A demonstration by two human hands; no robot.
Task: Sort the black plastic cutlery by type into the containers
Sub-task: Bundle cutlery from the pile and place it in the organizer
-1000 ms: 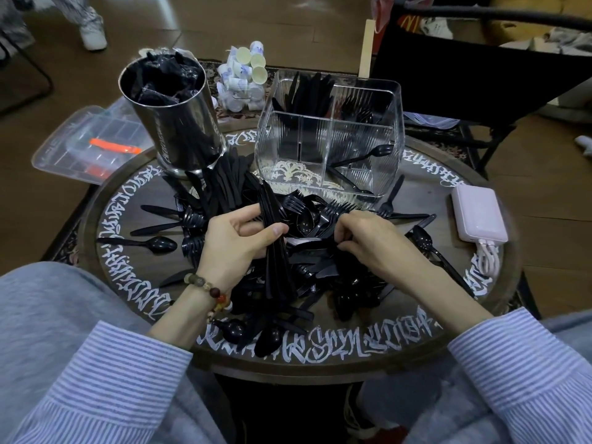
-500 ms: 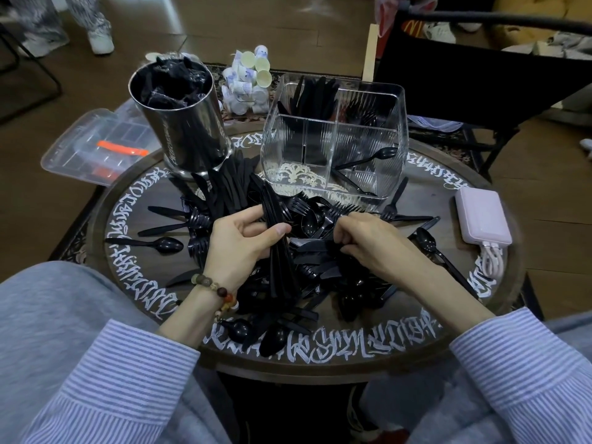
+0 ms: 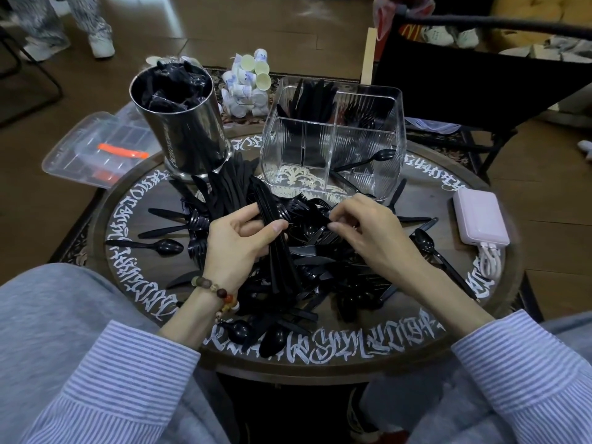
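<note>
While both hands work over the heap: a round counter (image 3: 455, 174) edged with white lettering carries everything, and the clear divided container (image 3: 333, 139) at its far middle serves as landmark.
Left hand (image 3: 238, 248): just in front of the clear divided container and a little to its left, fingers and thumb curled round a bundle of black knives (image 3: 278, 251) that runs from near the container's front wall back toward the person.
Right hand (image 3: 368, 232): in front of the clear divided container, fingertips drawn together in a pinch on one black piece at the top of the heap; it may be a fork, though the dark tangle hides its shape.
Cutlery pile (image 3: 326, 270): loose black knives, forks and spoons heaped on the counter in front of the clear divided container, under and between the hands.
Clear divided container, contents: black knives upright in the far left compartment, forks in the far right one, a spoon (image 3: 368, 161) leaning in the near right one.
Steel canister (image 3: 182, 123): left of the clear divided container, filled with crumpled black wrapping.
Power bank (image 3: 480, 219): pink, right of the clear divided container near the counter's edge, with a white cable.
Beaded bracelet (image 3: 217, 293): on the left wrist.
</note>
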